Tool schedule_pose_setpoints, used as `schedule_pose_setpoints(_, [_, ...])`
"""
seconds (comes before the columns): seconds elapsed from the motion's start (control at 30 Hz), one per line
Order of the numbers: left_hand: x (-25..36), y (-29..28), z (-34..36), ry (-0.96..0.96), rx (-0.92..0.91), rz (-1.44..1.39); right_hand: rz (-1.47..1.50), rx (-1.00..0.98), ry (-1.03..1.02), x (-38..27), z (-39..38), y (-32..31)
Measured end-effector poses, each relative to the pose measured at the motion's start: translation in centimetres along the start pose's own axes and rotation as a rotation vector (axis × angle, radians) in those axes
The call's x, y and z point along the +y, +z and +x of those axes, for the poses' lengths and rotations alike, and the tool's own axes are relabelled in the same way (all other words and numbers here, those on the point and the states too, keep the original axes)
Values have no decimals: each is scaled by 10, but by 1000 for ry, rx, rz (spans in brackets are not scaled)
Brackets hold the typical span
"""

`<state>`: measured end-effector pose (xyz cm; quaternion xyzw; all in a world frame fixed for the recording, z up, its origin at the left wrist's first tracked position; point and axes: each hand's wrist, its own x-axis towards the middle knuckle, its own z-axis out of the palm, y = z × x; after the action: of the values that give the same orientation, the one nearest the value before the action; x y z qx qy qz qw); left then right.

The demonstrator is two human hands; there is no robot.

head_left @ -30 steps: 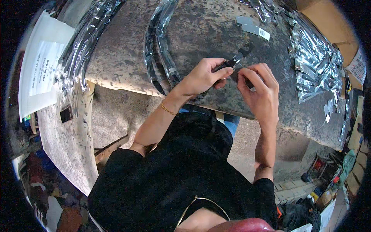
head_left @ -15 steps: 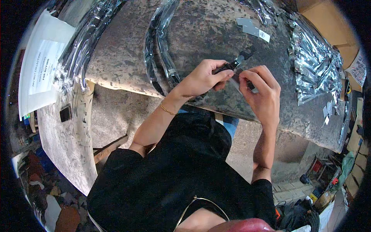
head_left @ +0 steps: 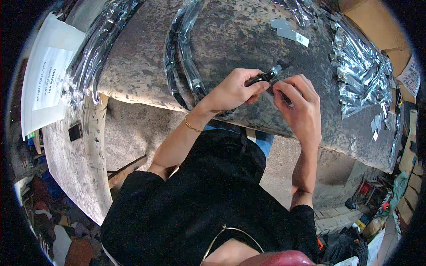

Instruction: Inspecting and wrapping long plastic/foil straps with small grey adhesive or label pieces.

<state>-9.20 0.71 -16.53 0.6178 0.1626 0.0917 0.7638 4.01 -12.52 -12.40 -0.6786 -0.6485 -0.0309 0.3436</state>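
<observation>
My left hand (head_left: 239, 88) is closed round a black strap (head_left: 258, 79) with a small shiny metal piece (head_left: 275, 70) at its upper end, held over the dark, mottled table (head_left: 230, 40). Close to the strap on the right, my right hand (head_left: 298, 99) has thumb and forefinger pinched together, its other fingers curled; what they hold is too small to make out. Left of my hands, two long dark strips in clear plastic sleeves (head_left: 188, 57) lie curved on the table. Small grey cards (head_left: 286, 31) lie beyond my hands, one with a white label.
Piles of plastic-wrapped dark strips (head_left: 95, 44) and shiny bags (head_left: 364, 66) flank the work area. A white panel with printing (head_left: 49, 71) stands at the left, a cardboard box (head_left: 372, 22) at the far right corner. A small black rectangular object (head_left: 75, 131) sits at the left; clutter (head_left: 372, 204) lines the lower right.
The strap's upper end has moved slightly down and left since a second ago, with my left hand shifted slightly. The clear sliver seen between my hands half a second ago is now hard to see.
</observation>
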Motion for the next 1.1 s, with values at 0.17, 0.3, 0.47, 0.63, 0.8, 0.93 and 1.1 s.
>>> schedule_pose_setpoints(0.17, [1,-1,1,33,19,73,-37,33,-76,3,0,8])
schedule_pose_setpoints(0.3, [5,-1,0,-5,-1,136,-34,64,-92,5,-7,16])
schedule_pose_setpoints(0.47, [2,1,4,-24,-36,111,48,154,30,8,-14,23])
schedule_pose_setpoints(0.63, [-9,10,3,-74,1,110,46,186,117,7,-29,32])
schedule_pose_setpoints(0.8, [-21,15,8,32,12,156,58,201,208,6,-41,33])
schedule_pose_setpoints(0.93, [-18,11,14,-54,-84,141,66,161,386,-6,-28,13])
schedule_pose_setpoints(1.1, [-5,3,23,-125,-205,145,258,-45,486,5,-29,-6])
